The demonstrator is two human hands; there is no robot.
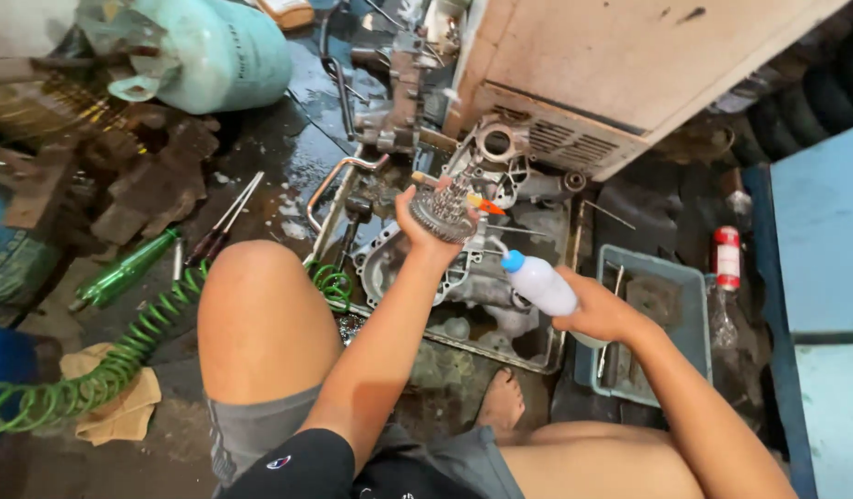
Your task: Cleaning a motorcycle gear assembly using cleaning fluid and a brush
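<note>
My left hand [424, 231] grips a round toothed metal gear cluster [443, 211] and holds it up over a shallow metal tray [537, 356]. In my right hand [600, 312] is a white squeeze bottle [544, 285] with a blue cap; its thin bent nozzle points toward the gear. Grey engine casing parts [486, 166] lie in the tray just below and behind the gear. My bare knee [260, 305] and a bare foot [502, 402] are beside the tray.
A green coiled air hose [94, 374] runs across the wet floor at left, near a green glass bottle [121, 273] and screwdrivers [225, 222]. A pale gas cylinder [218, 51] lies at top left. A grey plastic bin [671, 319] and a red spray can [726, 257] stand at right.
</note>
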